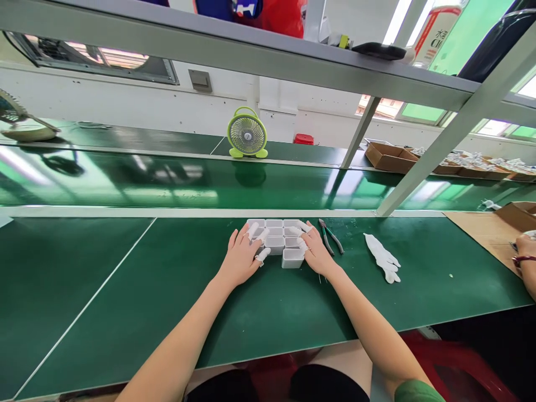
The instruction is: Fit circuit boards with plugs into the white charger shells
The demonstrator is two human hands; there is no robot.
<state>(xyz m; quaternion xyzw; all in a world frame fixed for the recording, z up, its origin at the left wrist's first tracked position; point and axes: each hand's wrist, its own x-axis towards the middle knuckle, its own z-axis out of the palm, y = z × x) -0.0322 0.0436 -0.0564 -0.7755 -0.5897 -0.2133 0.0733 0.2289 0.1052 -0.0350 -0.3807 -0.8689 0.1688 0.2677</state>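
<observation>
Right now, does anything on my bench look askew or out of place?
Yes: one white box near your right hand juts toward you from the block of white boxes, breaking its outline. I see no obvious spill.

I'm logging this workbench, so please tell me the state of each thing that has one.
White boxes: open-topped, grouped close together
Left hand: spread, at the boxes' left side
Right hand: partly bent, at the boxes' right side
Pliers: lying down, handles apart
White glove: lying down, unworn
Fan: upright; whether it is spinning, cannot tell
Cardboard trays: open, white pieces in some
</observation>
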